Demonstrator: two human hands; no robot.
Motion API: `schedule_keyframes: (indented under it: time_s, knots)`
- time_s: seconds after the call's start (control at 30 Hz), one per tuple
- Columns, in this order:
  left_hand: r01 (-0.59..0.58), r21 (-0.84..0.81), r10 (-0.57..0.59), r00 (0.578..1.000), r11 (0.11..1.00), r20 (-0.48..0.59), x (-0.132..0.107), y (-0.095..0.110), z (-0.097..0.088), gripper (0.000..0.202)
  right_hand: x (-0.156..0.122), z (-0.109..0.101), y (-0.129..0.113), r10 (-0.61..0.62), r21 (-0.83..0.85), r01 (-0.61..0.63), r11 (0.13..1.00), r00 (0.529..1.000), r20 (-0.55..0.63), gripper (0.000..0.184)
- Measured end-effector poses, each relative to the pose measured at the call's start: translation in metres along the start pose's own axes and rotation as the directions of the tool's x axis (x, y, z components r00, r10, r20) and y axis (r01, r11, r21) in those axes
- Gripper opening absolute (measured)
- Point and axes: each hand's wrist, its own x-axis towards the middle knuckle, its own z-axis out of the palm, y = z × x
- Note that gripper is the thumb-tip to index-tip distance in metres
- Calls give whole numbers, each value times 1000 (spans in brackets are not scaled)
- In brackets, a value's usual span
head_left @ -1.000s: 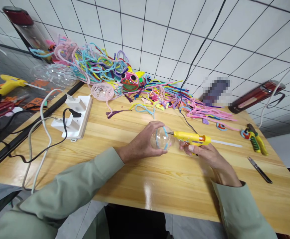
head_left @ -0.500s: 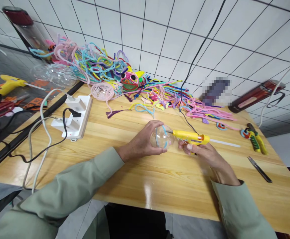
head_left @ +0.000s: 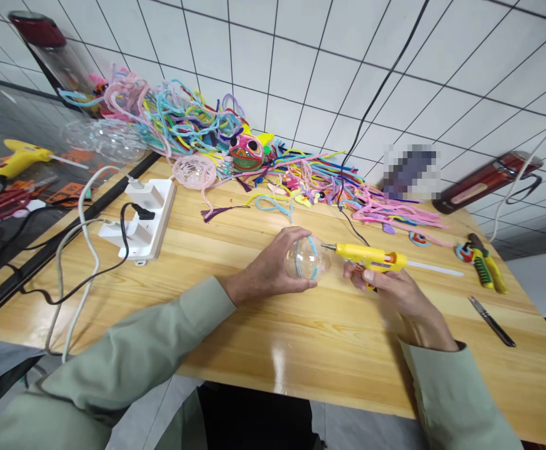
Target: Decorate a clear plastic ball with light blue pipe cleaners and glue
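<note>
My left hand [head_left: 273,265] is wrapped round a clear plastic ball [head_left: 308,258] with a light blue pipe cleaner curved along it, held just above the wooden table [head_left: 263,337]. My right hand [head_left: 392,290] grips a yellow glue gun [head_left: 369,257] with a white glue stick sticking out of its back. The gun's metal tip sits a short way to the right of the ball, pointing at it. The gun's black cord runs up and away over the tiled wall.
A heap of coloured pipe cleaners [head_left: 198,125] lies along the table's far edge with a pink face-like figure [head_left: 245,152] and a pink ball [head_left: 193,172]. A white power strip [head_left: 144,219] is at left. Pliers [head_left: 486,269] and a small blade [head_left: 492,320] lie at right. A second glue gun [head_left: 15,159] rests far left.
The glue gun's tip was touching the ball before; it has now drawn back slightly to the right. My left hand keeps the ball in the same place.
</note>
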Motion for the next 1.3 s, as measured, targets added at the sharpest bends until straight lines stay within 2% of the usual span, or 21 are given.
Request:
schedule_keyframes:
  time_s: [0.23,0.83,1.0,1.3]
  knots:
    - [-55,21,55,998,998,4,0,-1,1,86,-3,-1,2,-7,-49,7,999,1000,0,48]
    - [-16,8,16,1000,1000,5,1,-2,-1,89,0,4,-4,41,-39,-39,998,997,59,51]
    - [14,1,-14,1000,1000,6,2,-2,-1,88,0,7,-1,26,-19,-25,1000,999,23,49]
    - [-9,-3,9,1000,1000,20,0,-1,-1,87,-3,-3,-2,19,-35,-18,999,999,27,51]
